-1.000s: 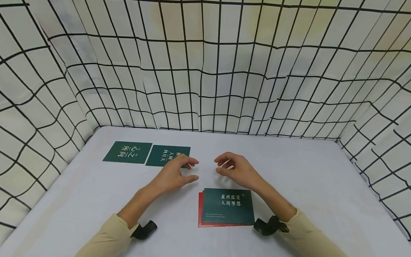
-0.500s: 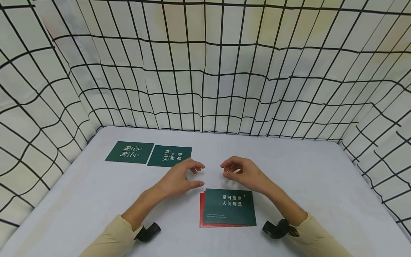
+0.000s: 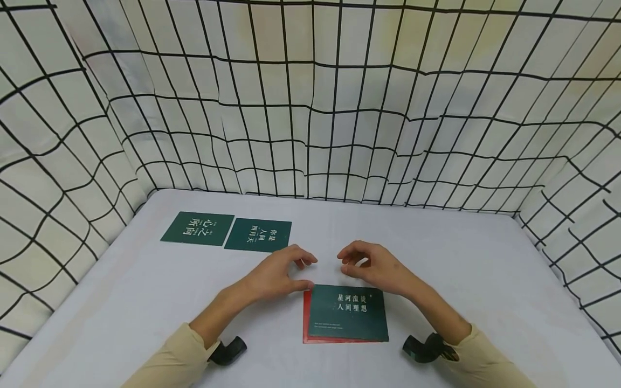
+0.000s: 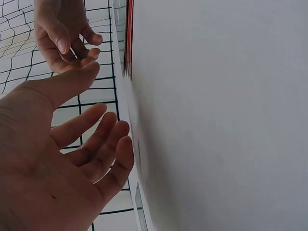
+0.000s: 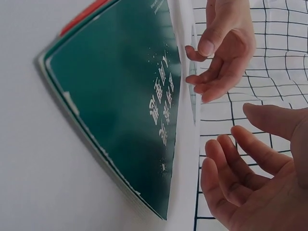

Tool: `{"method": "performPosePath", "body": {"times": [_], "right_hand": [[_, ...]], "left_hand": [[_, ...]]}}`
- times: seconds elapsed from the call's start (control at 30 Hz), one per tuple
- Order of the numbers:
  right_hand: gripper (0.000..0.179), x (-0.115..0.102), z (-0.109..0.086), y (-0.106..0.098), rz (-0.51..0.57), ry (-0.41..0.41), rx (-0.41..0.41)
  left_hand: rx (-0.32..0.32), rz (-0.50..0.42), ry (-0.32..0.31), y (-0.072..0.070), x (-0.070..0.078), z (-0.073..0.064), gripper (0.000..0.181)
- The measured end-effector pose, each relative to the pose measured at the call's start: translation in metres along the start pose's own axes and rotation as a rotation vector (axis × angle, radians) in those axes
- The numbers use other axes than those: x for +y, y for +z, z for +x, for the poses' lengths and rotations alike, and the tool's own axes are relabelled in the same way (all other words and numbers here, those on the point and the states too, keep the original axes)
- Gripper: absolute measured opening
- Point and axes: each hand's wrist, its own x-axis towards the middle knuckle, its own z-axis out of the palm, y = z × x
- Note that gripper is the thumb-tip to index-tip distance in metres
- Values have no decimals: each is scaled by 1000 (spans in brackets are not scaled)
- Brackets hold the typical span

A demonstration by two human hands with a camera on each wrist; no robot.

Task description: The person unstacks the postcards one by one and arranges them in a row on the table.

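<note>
A stack of cards lies near the front middle of the white table, a dark green card [image 3: 348,318] with white lettering on top and a red card [image 3: 306,323] peeking out beneath. My left hand [image 3: 276,274] hovers just beyond the stack's far left corner, its fingers loosely bent around nothing and its thumb tip close to that corner. Above the stack's far right side is my right hand [image 3: 380,267], fingers relaxed and holding nothing. In the right wrist view the top card [image 5: 120,86] shows worn edges, with several layers below it.
Two more green cards lie flat side by side at the back left, an outer card [image 3: 198,228] and an inner card [image 3: 258,235]. Black netting [image 3: 310,108] over white cloth encloses the table's back and sides. A black wrist device [image 3: 228,351] sits at each cuff.
Both hands have drawn slightly nearer and to the right, toward the stack. The left hand has come away from over the inner green card. The cards stay where they lay.
</note>
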Motion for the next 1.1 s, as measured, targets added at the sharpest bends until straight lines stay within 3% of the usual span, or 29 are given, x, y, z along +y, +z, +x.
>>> {"method": "performPosePath", "body": {"times": [0.83, 1.1], "right_hand": [[47, 3, -11, 4, -123, 7, -133], [64, -2, -12, 2, -192, 38, -242]], "left_hand": [[-107, 54, 55, 7, 5, -2, 55], [-150, 71, 57, 7, 8, -3, 61]]}}
